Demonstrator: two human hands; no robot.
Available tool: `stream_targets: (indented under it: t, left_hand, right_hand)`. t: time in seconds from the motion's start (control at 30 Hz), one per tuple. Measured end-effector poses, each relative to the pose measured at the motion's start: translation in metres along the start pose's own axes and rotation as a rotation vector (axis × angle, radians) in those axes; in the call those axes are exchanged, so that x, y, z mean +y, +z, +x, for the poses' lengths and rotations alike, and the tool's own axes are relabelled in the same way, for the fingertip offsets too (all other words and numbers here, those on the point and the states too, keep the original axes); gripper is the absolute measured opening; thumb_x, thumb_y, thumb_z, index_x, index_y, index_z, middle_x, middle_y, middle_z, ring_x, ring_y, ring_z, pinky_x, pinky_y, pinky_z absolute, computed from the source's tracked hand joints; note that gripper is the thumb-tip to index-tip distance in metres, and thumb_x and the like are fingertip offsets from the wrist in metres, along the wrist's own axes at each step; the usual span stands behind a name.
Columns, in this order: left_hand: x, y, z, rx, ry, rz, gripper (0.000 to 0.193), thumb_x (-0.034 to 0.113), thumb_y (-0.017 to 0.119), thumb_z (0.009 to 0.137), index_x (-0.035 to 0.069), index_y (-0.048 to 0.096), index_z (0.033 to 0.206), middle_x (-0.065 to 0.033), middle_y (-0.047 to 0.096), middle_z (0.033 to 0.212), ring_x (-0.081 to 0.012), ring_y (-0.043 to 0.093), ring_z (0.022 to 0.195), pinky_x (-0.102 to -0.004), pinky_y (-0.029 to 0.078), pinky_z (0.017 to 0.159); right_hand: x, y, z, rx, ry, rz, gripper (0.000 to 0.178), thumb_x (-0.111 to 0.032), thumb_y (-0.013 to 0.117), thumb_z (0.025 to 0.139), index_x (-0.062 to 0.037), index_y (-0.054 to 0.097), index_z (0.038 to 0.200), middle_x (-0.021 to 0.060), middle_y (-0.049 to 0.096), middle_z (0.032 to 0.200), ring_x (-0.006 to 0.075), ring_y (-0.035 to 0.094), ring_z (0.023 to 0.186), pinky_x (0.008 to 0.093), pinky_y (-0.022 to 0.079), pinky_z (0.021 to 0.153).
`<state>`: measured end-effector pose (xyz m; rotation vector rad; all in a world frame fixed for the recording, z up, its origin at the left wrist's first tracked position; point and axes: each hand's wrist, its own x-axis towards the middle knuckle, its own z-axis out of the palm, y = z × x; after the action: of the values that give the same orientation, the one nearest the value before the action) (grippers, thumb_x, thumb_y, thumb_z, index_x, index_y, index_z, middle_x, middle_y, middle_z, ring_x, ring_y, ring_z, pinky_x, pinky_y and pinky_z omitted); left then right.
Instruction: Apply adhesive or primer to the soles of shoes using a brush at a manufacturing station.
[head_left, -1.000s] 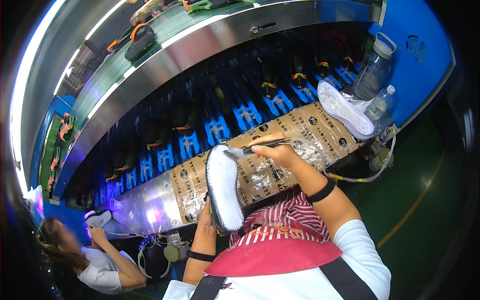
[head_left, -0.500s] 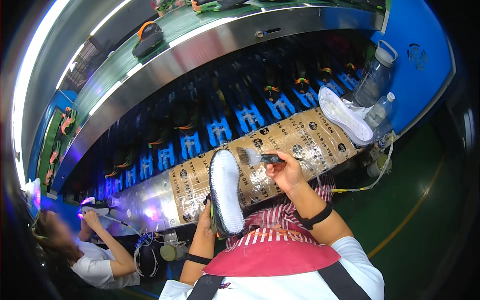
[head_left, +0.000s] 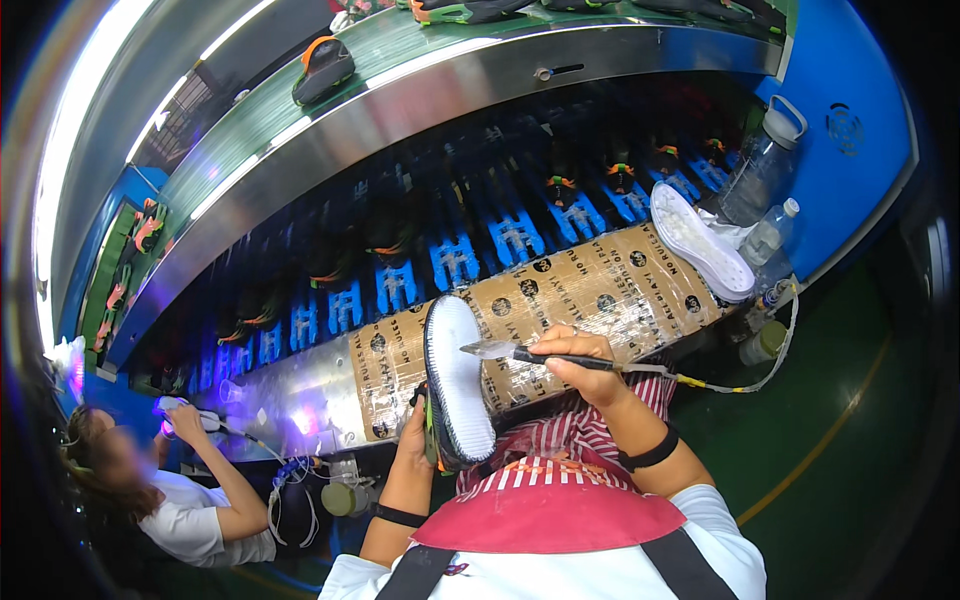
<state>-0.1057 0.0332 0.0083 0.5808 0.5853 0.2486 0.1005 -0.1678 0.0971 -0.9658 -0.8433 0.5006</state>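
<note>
Well left of the shoe [head_left: 458, 380], a co-worker [head_left: 190, 525] in a white shirt bends over the counter [head_left: 395, 365], whose surface runs from metal to plastic-wrapped cardboard behind the shoe. At the shoe's lower left side, the left hand [head_left: 412, 437] is clamped on it, its forearm rising from below. The shoe itself has its white underside facing up; its long axis runs away from the apron [head_left: 545, 530], the far end leaning slightly left. Which end is the toe, I cannot tell. Its far part overlaps the cardboard; its near end reaches past the counter's near edge. Right of the shoe, the right hand [head_left: 583, 362] is closed around a brush [head_left: 535, 355], tip leftward over the underside; contact is unclear. Cardboard stretches between the shoe and a white sole [head_left: 703, 245], beyond which stand clear bottles [head_left: 760, 180].
</note>
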Motion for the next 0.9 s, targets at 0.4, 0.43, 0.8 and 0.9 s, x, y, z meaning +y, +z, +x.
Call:
stream_targets:
  t: [0.4,0.43,0.8,0.9]
  left_hand:
    - [0.013,0.028,-0.012,-0.047,0.002,-0.05,0.05,0.038,0.052,0.085,0.0,0.046,0.118,-0.0148,0.058,0.108,-0.0243,0.06,0.094,-0.038,0.049,0.082]
    - [0.014,0.032,-0.013,-0.062,-0.01,-0.037,0.051,0.038,0.052,0.085,0.0,0.046,0.118,-0.0151,0.058,0.107,-0.0245,0.06,0.094,-0.0382,0.049,0.082]
    - [0.025,0.041,-0.009,-0.066,0.1,0.132,0.044,0.034,0.053,0.086,0.001,0.049,0.114,-0.0138,0.06,0.103,-0.0226,0.061,0.091,-0.036,0.051,0.079]
    - [0.027,0.036,-0.003,0.032,0.099,0.09,0.04,0.033,0.053,0.086,0.0,0.051,0.11,-0.0129,0.061,0.099,-0.0213,0.062,0.086,-0.0335,0.052,0.074]
  right_hand:
    - [-0.023,0.024,0.006,-0.18,-0.516,-0.871,0.027,0.0,0.064,0.064,-0.0024,0.062,0.091,0.0095,0.054,0.076,0.0229,0.051,0.068,0.0305,0.044,0.06]
    - [-0.021,0.028,0.004,-0.214,-0.511,-0.906,0.029,0.0,0.065,0.063,-0.0026,0.062,0.092,0.0094,0.054,0.077,0.0231,0.051,0.07,0.0309,0.044,0.062]
    - [-0.031,0.033,0.002,-0.371,-0.544,-1.025,0.033,-0.003,0.066,0.059,0.0005,0.059,0.091,0.0081,0.05,0.075,0.0243,0.05,0.074,0.0324,0.042,0.065]
    - [-0.033,0.035,0.003,-0.4,-0.58,-0.961,0.035,-0.004,0.067,0.057,0.0005,0.059,0.091,0.0078,0.051,0.076,0.0239,0.049,0.073,0.0321,0.042,0.064]
